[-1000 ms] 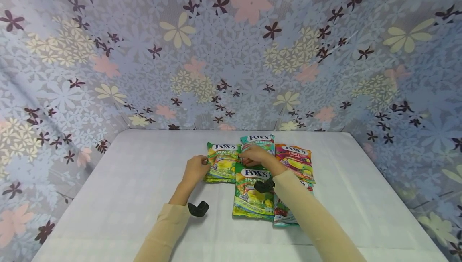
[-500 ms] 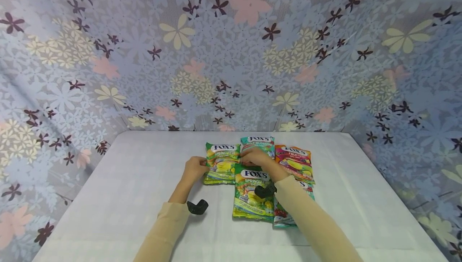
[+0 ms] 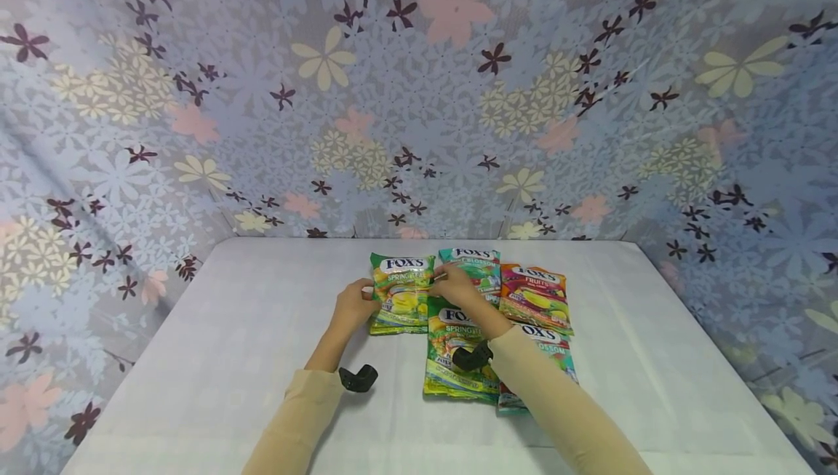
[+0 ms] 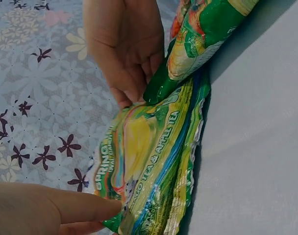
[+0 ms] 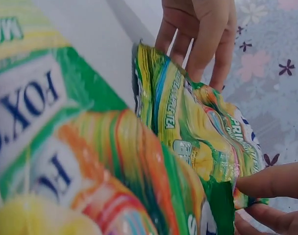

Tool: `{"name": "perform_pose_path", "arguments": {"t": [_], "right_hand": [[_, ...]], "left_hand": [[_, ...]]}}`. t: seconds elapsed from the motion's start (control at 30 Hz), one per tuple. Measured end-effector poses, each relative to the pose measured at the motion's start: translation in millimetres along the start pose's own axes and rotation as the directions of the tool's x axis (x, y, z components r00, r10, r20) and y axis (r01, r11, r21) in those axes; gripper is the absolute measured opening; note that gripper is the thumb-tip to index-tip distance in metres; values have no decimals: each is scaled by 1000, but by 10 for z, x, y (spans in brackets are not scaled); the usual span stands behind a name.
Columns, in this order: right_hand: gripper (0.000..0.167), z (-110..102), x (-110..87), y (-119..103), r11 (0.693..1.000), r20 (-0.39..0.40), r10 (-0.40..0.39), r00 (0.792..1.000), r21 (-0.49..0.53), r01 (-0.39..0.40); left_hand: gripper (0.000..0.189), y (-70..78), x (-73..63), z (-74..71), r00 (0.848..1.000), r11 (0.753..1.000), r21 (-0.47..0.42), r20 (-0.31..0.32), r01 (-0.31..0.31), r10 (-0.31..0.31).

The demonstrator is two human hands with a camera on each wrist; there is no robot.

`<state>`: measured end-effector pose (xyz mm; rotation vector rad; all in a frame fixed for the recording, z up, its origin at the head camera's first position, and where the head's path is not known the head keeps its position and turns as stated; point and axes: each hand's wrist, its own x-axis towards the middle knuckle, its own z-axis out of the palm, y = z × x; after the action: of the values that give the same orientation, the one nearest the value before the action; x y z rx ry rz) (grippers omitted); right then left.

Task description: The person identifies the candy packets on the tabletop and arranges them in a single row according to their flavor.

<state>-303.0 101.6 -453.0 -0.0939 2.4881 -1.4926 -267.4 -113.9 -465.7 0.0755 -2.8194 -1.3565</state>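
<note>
A green-and-yellow Fox's Spring Tea candy bag (image 3: pixel 401 293) stands at the left of a group of bags in the head view. My left hand (image 3: pixel 353 308) pinches its left edge, thumb on the printed face in the left wrist view (image 4: pixel 56 208). At the opposite edge, my right hand (image 3: pixel 456 289) pinches the same bag between thumb and fingers, as the right wrist view shows (image 5: pixel 274 196). Below the right hand lies a second Spring Tea bag (image 3: pixel 452 380), partly covered by the right wrist and its black camera mount.
A teal blossom-labelled bag (image 3: pixel 481 268) lies behind the right hand, with an orange-red Fruits bag (image 3: pixel 535 297) beside it. Another teal-topped Fox's bag (image 3: pixel 550 345) sits partly under the right sleeve. The white table (image 3: pixel 196 388) meets a floral cloth backdrop (image 3: pixel 406 97).
The right hand has shifted left, off the teal bag to the Spring Tea bag's right edge. That bag's top edge has risen slightly and moved left. The left hand keeps nearly the same place.
</note>
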Motion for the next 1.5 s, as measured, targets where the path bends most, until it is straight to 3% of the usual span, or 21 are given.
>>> {"name": "perform_pose_path", "arguments": {"t": [0.23,0.4,0.57,0.9,1.0,1.2,1.4,1.5], "right_hand": [[53,83,-7,-71,999,-35,-40,999,35,41],[59,125,-17,-95,989,-75,-56,996,129,65],[63,129,-41,-138,956,-96,-32,995,289,58],[59,119,-81,-256,898,-94,4,996,439,38],[57,70,-99,-305,886,-95,-20,995,460,62],[61,-65,-137,-344,892,-81,-29,996,447,62],[66,-104,-197,-316,836,-38,35,999,549,-9],[67,-92,-223,-283,827,-18,27,999,562,-12]], "left_hand": [[49,-8,7,-26,999,1000,-7,-46,-7,7],[51,-11,-2,-55,997,999,-33,-77,-22,19],[50,-3,-16,-108,991,996,-68,-127,-61,52],[44,41,-33,-222,972,971,-204,-223,-126,80],[43,90,-66,-260,970,960,-244,-230,-136,78],[43,208,-118,-329,978,943,-311,-202,-120,58],[43,236,-144,-359,987,943,-318,-153,-100,53],[42,208,-170,-359,989,940,-329,-140,-93,49]]}}
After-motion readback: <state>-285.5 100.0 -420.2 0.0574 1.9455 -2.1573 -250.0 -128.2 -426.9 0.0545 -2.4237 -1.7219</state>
